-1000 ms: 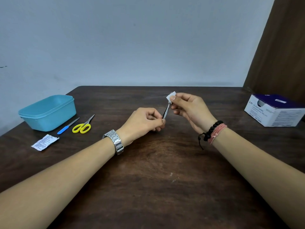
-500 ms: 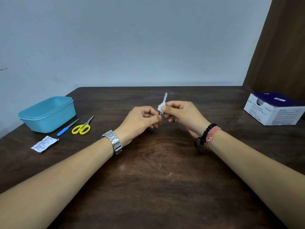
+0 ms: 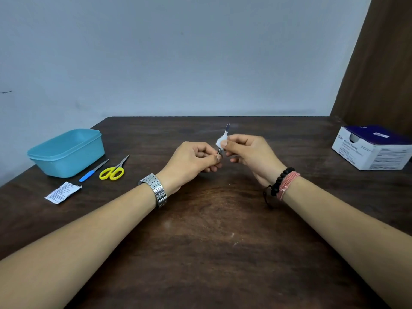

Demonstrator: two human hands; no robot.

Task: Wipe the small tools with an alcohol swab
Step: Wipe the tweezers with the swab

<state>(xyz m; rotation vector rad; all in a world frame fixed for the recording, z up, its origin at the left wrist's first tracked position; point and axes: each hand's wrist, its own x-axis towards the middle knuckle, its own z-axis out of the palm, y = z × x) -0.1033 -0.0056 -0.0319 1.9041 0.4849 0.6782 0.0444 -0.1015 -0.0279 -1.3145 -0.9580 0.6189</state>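
Above the middle of the table, my left hand (image 3: 196, 160) pinches the lower end of a small metal tool (image 3: 226, 129) that points up and slightly right. My right hand (image 3: 249, 152) pinches a white alcohol swab (image 3: 219, 142) folded around the tool's shaft, just above my left fingertips. The tool's rounded upper tip sticks out above the swab. Yellow-handled scissors (image 3: 113, 171) and a blue-handled small tool (image 3: 92, 171) lie on the table at the left.
A light blue plastic tub (image 3: 66, 151) stands at the far left of the dark wooden table (image 3: 211, 241). A torn white swab wrapper (image 3: 62, 192) lies in front of it. A white and purple swab box (image 3: 374, 148) sits at the right edge.
My right hand slid the swab down the tool from its upper tip to the lower shaft, baring the tip. Both hands rose slightly in view.
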